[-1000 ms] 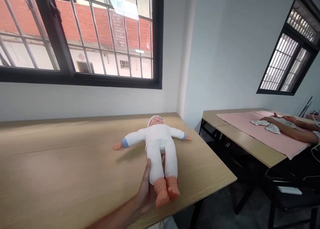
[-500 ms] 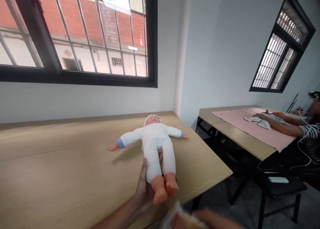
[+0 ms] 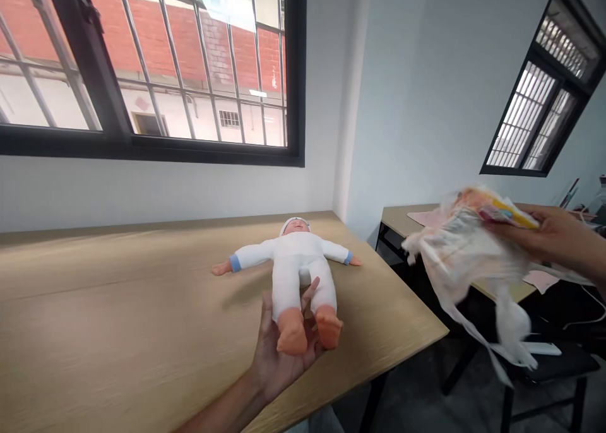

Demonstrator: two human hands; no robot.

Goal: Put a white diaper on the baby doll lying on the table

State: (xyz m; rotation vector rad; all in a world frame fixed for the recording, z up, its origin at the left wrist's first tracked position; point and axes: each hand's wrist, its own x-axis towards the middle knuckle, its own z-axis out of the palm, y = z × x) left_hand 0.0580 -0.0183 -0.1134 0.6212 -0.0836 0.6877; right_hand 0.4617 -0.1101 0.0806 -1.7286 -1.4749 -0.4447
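Note:
A baby doll [image 3: 297, 253] in white clothes with blue cuffs and a white cap lies on its back on the wooden table [image 3: 142, 332], arms spread, feet towards me. My left hand [image 3: 286, 351] cups its lower legs from below, thumb outside one leg and a finger showing between the two. Out to the right, my right hand [image 3: 544, 231] grips a crumpled white plastic bag [image 3: 468, 250] with orange and yellow colour near the top. The bag hangs in the air, blurred by motion, its loose ends dangling. What is inside it I cannot make out.
A second table [image 3: 398, 217] with a pink cloth [image 3: 423, 218] stands at the right, mostly behind the bag. Below it is a black stool [image 3: 568, 363] with a white object on it. A barred window [image 3: 203, 73] is in the wall ahead.
My right hand has swung up and right from the bottom edge, carrying the bag into full view. My left hand has slid towards the doll's feet, and the legs sit slightly higher.

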